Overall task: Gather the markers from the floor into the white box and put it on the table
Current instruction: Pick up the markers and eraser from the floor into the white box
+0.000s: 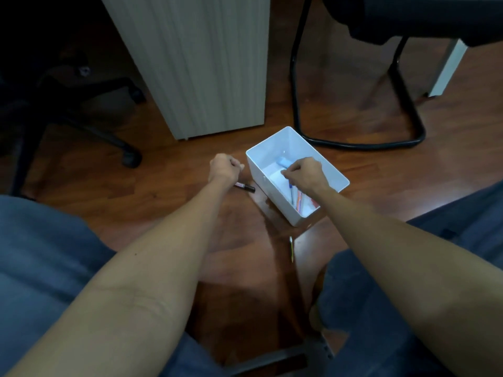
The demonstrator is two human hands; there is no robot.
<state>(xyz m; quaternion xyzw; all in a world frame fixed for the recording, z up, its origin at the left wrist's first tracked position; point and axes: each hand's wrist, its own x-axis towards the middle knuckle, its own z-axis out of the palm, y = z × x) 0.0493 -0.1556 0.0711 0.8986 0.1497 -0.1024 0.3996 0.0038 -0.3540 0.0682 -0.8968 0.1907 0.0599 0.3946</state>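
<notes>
My right hand point(304, 172) is over the white box point(337, 178) on the wooden floor point(408, 191), fingers curled tight, pinching the top of a blue marker point(290, 190) that stands down into the box. Other markers lie inside, near end. My left hand point(224, 167) hovers just left of the box, fist loosely closed; whether it holds anything, I can't tell. A black marker point(246, 187) lies on the floor just under that wrist. A thin yellow pen point(291, 248) lies nearer me, between my knees.
</notes>
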